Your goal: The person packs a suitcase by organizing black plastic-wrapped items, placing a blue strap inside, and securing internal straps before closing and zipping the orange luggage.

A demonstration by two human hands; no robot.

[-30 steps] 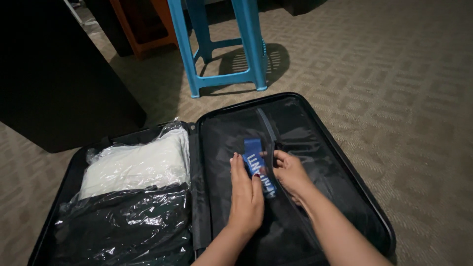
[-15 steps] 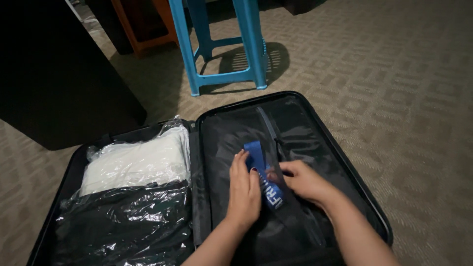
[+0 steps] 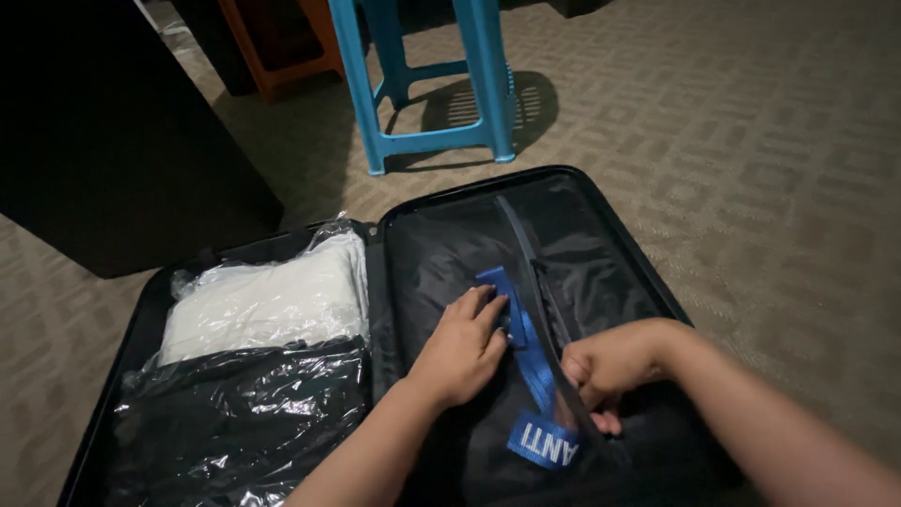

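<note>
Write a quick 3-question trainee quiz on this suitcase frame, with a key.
1. True or false: the left hand lies flat on the upper end of the blue strap.
2. Which half of the open suitcase holds the white bundle in clear plastic? A) the half where the hands are B) the other half C) neither
3. What stands on the carpet beyond the suitcase?

Key
1. True. The right hand is closed, further down the strap.
2. B. It lies above the dark plastic-wrapped bundle.
3. A blue stool.
</note>
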